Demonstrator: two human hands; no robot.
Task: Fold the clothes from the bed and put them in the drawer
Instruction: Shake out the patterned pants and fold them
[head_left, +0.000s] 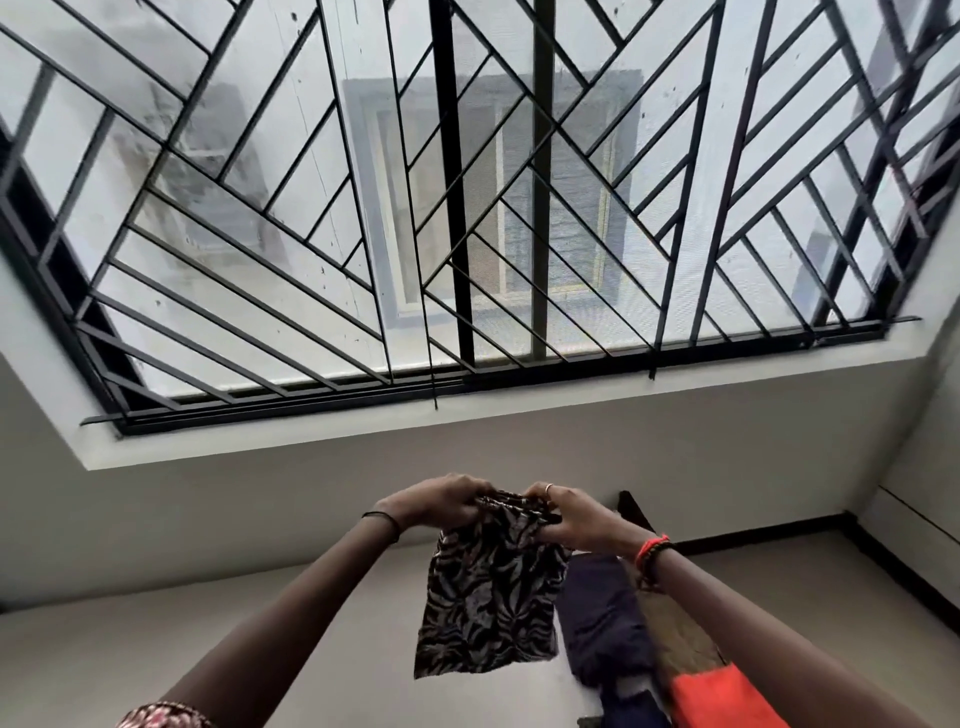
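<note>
While both arms reach forward and upward, almost straight, the 2 hands meet at the top edge of a small zebra-print garment (488, 597). The left hand (441, 501) has its fingers curled over the upper hem and pinches it. The right hand (571, 519) grips the same hem just beside it, with the fingers bent inward and a ring (549, 487) on 1 finger. The 2 hands are very near each other. The garment hangs freely down from them in the air, between the forearms, in front of the white wall under a window with a black grille (467, 208). A thin black band (382, 519) is on the left wrist, and orange and black bracelets (652, 551) are on the right. Below the right forearm are a dark navy cloth (602, 623) and an orange cloth (722, 696); what they lie on I cannot tell.
</note>
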